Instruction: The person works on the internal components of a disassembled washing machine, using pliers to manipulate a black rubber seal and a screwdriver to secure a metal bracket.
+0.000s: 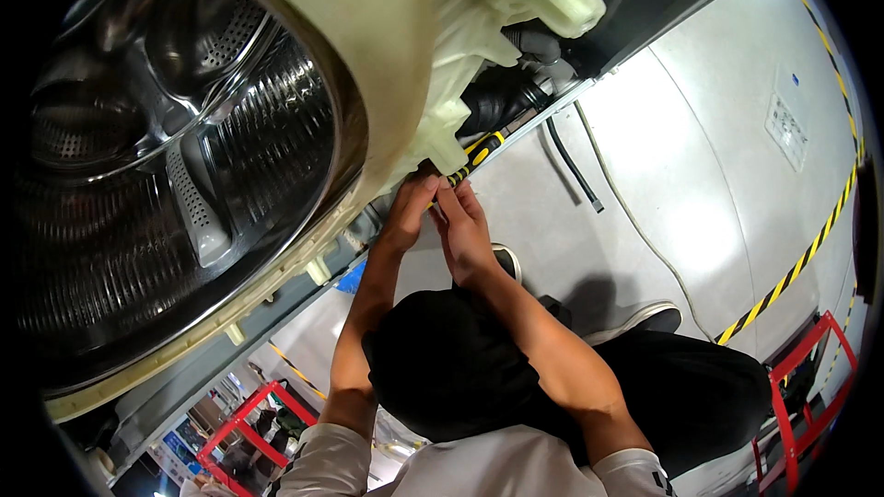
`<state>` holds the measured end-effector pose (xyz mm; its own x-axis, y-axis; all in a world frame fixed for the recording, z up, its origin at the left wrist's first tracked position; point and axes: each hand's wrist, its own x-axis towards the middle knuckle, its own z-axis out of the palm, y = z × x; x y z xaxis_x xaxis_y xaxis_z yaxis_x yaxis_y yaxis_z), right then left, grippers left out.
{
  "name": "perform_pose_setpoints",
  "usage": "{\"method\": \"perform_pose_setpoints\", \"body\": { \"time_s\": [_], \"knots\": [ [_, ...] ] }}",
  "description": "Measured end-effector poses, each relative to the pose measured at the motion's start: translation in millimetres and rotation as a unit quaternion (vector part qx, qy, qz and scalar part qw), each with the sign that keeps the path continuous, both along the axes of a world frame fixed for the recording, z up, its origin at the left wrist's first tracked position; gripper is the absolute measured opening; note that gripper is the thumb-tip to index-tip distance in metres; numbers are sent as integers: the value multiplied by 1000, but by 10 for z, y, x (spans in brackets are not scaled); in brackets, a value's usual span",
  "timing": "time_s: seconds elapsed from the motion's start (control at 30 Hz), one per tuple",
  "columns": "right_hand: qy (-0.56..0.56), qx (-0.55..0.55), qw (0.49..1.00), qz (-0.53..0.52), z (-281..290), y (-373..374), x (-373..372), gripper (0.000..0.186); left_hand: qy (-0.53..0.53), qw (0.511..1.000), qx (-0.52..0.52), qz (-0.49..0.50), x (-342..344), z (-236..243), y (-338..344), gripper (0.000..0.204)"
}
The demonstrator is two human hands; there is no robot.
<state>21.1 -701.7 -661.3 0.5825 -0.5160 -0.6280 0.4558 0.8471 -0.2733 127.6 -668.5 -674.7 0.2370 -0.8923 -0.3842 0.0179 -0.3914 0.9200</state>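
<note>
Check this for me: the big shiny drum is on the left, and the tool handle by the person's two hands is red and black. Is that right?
Not quite. The tool handle by the person's left hand and right hand is yellow and black, as the head view shows. The big shiny drum is on the left, just as you said.

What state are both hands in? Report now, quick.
Left hand: fingers bent; whether it holds anything cannot be told.
Right hand: fingers bent beside the yellow-and-black tool; whether it grips it cannot be told.
</note>
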Motion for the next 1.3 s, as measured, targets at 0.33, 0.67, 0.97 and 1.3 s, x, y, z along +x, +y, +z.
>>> {"method": "perform_pose_setpoints", "body": {
  "time_s": [0.33, 0.67, 0.97, 1.3],
  "knots": [
    [7, -4, 999, -34, 50, -92, 75, 22, 22, 999, 1, 47, 4, -2, -1, 56],
    [5, -29, 999, -24, -97, -206, 87, 29, 28, 996, 84, -18, 194, -225, -101, 46],
    [103, -60, 991, -57, 64, -261, 170, 28, 140, 986, 29, 81, 147, -337, -98, 41],
    [182, -129, 974, 30, -94, -268, 135, 28, 225, 967, 56, 110, 143, -405, -66, 39]
  ]
}}
